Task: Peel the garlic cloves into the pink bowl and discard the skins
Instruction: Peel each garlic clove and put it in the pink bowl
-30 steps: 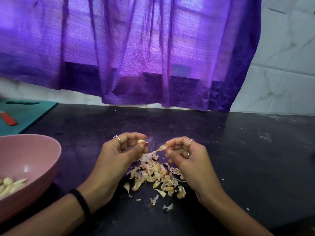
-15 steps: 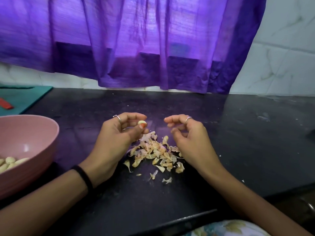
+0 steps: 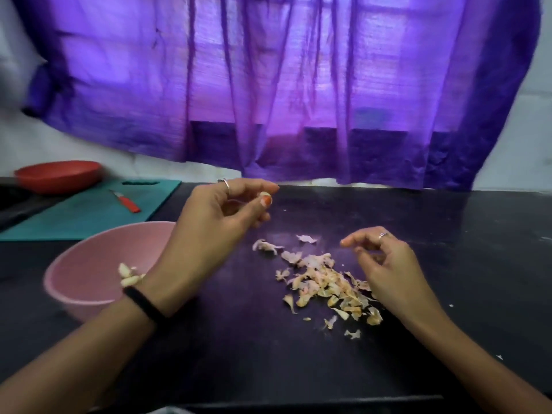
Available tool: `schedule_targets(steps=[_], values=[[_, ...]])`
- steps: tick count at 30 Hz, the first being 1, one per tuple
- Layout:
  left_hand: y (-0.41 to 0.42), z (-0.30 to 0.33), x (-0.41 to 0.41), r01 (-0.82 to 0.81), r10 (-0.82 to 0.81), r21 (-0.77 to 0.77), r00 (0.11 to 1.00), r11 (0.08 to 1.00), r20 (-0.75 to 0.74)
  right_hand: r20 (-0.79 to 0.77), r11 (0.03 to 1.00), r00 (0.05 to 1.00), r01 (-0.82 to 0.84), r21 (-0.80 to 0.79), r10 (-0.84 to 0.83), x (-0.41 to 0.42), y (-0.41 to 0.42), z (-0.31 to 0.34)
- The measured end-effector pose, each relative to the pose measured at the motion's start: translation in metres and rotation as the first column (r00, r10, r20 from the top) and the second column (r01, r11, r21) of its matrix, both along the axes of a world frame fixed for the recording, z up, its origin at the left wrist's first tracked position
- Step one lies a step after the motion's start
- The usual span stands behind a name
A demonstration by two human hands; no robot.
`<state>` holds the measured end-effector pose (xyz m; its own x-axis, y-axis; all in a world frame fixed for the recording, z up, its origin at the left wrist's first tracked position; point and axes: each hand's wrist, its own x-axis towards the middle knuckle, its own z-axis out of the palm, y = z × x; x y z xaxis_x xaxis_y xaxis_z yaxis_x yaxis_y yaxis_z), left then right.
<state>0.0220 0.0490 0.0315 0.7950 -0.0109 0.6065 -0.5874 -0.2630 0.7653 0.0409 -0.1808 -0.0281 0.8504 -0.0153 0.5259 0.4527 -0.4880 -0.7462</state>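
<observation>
My left hand [image 3: 221,216] is raised above the black counter and pinches a small pale garlic clove [image 3: 264,195] between thumb and fingertips. Below and left of it stands the pink bowl [image 3: 86,264], with a few peeled cloves [image 3: 128,276] showing beside my wrist. A heap of papery garlic skins [image 3: 325,282] lies on the counter at centre right. My right hand [image 3: 385,264] hovers over the right edge of that heap, fingers loosely curled and holding nothing.
A teal cutting board [image 3: 89,210] lies at the back left with a small red-handled knife [image 3: 127,201] on it. A red bowl [image 3: 58,176] sits behind the board. A purple curtain [image 3: 283,85] hangs along the wall behind the counter.
The skin scrap left my right hand and that hand opened and dropped toward the heap. My left hand rose with the clove and moved away from the right hand; the view swung left.
</observation>
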Motion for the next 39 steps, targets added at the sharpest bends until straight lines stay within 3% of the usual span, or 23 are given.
schedule_targets(steps=[3,6,11,16,22,26,31,37,39], values=[[0.039,0.004,-0.019,-0.206,0.212,0.198,0.977,0.958,-0.014,0.031,0.999,1.0,-0.005,-0.034,0.006,-0.001,-0.001,0.003],[0.073,0.003,-0.032,-0.337,0.419,0.5,0.906,0.798,-0.056,0.04,0.995,0.999,-0.009,-0.095,0.013,-0.002,0.001,0.003],[0.091,0.0,-0.038,-0.358,0.539,0.628,0.834,0.691,-0.117,0.059,0.992,0.998,-0.011,-0.128,0.019,-0.007,0.0,0.008],[0.067,0.013,-0.041,-0.391,0.455,0.556,0.89,0.733,0.026,0.092,0.991,0.996,0.005,-0.133,0.007,-0.01,-0.002,0.013],[0.005,0.004,-0.027,-0.232,0.154,0.518,0.97,0.824,0.19,0.051,0.985,0.997,-0.04,-0.17,0.05,-0.007,-0.007,0.012],[-0.023,-0.011,-0.016,-0.117,0.072,0.564,0.992,0.817,0.101,-0.011,0.987,0.996,-0.089,-0.135,0.088,-0.004,-0.013,0.012],[-0.026,-0.026,0.009,-0.111,0.144,0.601,0.99,0.792,-0.008,-0.091,0.978,0.986,-0.153,-0.14,0.141,0.0,-0.019,0.018],[-0.028,-0.041,0.029,-0.054,0.119,0.621,0.991,0.782,-0.062,-0.209,0.856,0.968,-0.225,-0.465,0.141,0.001,-0.03,0.03],[-0.029,-0.044,0.032,-0.03,0.099,0.621,0.992,0.784,-0.078,-0.22,0.839,0.968,-0.22,-0.498,0.123,0.002,-0.033,0.032]])
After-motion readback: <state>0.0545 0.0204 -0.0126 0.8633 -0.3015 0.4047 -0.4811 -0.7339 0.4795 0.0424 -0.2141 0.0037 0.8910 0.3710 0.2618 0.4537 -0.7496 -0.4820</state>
